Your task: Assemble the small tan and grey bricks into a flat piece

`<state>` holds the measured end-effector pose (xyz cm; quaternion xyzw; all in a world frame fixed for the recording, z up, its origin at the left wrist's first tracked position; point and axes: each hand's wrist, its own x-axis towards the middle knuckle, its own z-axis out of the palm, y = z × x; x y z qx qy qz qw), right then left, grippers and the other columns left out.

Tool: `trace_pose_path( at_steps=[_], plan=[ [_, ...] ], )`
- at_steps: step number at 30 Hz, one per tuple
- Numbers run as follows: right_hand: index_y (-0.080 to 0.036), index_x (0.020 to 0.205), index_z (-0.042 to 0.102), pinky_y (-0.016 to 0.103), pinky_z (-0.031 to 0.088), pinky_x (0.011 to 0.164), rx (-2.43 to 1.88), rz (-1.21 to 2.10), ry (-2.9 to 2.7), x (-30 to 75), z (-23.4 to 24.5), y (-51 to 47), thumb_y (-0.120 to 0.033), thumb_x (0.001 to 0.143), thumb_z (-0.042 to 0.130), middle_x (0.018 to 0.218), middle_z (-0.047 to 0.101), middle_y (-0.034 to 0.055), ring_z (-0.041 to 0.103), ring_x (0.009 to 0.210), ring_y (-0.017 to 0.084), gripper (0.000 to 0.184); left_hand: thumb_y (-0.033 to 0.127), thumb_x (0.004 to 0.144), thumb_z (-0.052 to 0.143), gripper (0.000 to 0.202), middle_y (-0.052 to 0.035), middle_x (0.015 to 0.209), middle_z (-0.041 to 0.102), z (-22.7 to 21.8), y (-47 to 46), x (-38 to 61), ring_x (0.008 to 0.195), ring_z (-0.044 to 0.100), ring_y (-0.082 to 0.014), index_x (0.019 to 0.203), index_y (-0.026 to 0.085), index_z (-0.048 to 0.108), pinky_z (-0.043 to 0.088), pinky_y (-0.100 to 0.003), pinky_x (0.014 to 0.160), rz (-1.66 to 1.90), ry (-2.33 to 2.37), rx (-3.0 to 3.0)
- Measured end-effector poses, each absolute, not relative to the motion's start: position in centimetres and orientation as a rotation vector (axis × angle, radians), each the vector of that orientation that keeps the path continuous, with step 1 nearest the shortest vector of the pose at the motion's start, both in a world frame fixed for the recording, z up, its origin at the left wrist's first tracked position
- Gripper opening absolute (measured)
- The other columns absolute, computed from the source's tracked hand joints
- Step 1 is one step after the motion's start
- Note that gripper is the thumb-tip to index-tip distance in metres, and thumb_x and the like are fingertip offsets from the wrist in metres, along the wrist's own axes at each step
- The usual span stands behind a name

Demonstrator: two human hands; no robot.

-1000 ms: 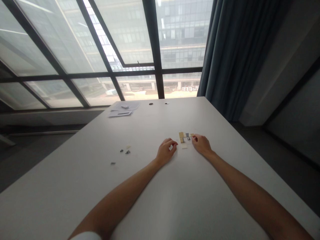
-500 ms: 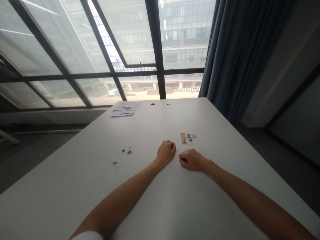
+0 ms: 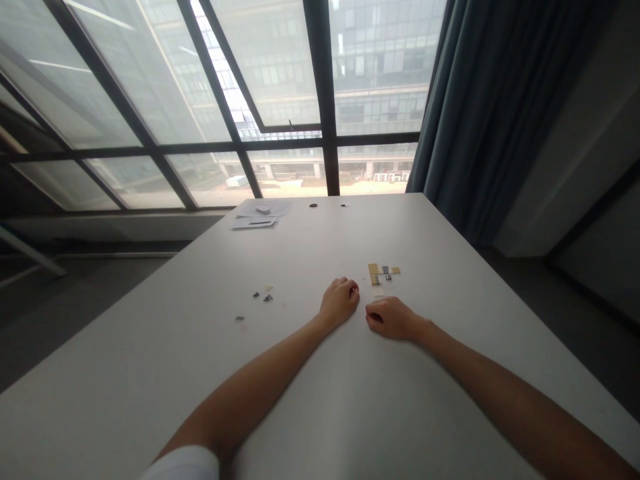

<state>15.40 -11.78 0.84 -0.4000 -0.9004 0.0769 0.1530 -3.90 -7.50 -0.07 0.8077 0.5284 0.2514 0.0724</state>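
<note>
Both hands rest curled into loose fists on the white worktop (image 3: 450, 227), left hand (image 3: 340, 301) beside right hand (image 3: 391, 318), with the small brick assembly (image 3: 383, 273) lying untouched at twelve o'clock.

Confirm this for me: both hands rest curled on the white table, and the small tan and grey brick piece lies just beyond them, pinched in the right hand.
Not pinched. In the head view the right hand lies curled on the white table short of the brick piece, apart from it. The left hand rests curled beside it, as stated.
</note>
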Motion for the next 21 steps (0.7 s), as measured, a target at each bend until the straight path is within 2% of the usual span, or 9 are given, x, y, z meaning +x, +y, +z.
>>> trace_pose_path(
  at_steps=[7, 12, 16, 21],
  plan=[
    [-0.018, 0.067, 0.06, 0.025, 0.028, 0.063, -1.129, 0.234, -2.564, 15.6, 0.5, -11.6, -0.02, 0.085, 0.055, 0.068, 0.063, 0.002, 0.047, 0.063, 0.013, 0.019, 0.026, 0.092, 0.051, 0.019, -0.0052, 0.092, 0.066, 0.1, -7.7, -3.8, 0.093, 0.057, -0.0204, 0.094, 0.022, 0.07, 0.046, -0.032, 0.087, 0.753, 1.59, 2.436],
    [-0.018, 0.066, 0.059, 0.026, 0.028, 0.063, -1.124, 0.243, -2.569, 15.6, 0.5, -11.5, -0.02, 0.085, 0.055, 0.067, 0.062, 0.0011, 0.046, 0.062, 0.012, 0.019, 0.024, 0.091, 0.052, 0.02, -0.0053, 0.097, 0.068, 0.7, -7.5, -4.2, 0.098, 0.059, -0.0202, 0.095, 0.022, 0.072, 0.047, -0.031, 0.091, 0.71, 1.598, 2.386],
    [-0.018, 0.067, 0.06, 0.026, 0.028, 0.064, -1.116, 0.273, -2.585, 15.5, 0.7, -11.6, -0.019, 0.085, 0.054, 0.068, 0.062, 0.0013, 0.047, 0.063, 0.013, 0.019, 0.03, 0.089, 0.057, 0.022, -0.0059, 0.102, 0.071, 3.3, -5.9, -6.5, 0.104, 0.061, -0.0219, 0.1, 0.023, 0.075, 0.047, -0.031, 0.095, 0.594, 1.627, 2.397],
    [-0.018, 0.066, 0.058, 0.026, 0.028, 0.064, -1.11, 0.294, -2.572, 15.6, 0.7, -11.7, -0.019, 0.087, 0.052, 0.067, 0.06, 0.0011, 0.046, 0.063, 0.013, 0.022, 0.038, 0.084, 0.067, 0.028, -0.006, 0.101, 0.074, 8.0, -3.1, -12.7, 0.09, 0.066, -0.0202, 0.104, 0.022, 0.077, 0.05, -0.028, 0.086, 0.402, 1.773, 2.295]
  ],
)
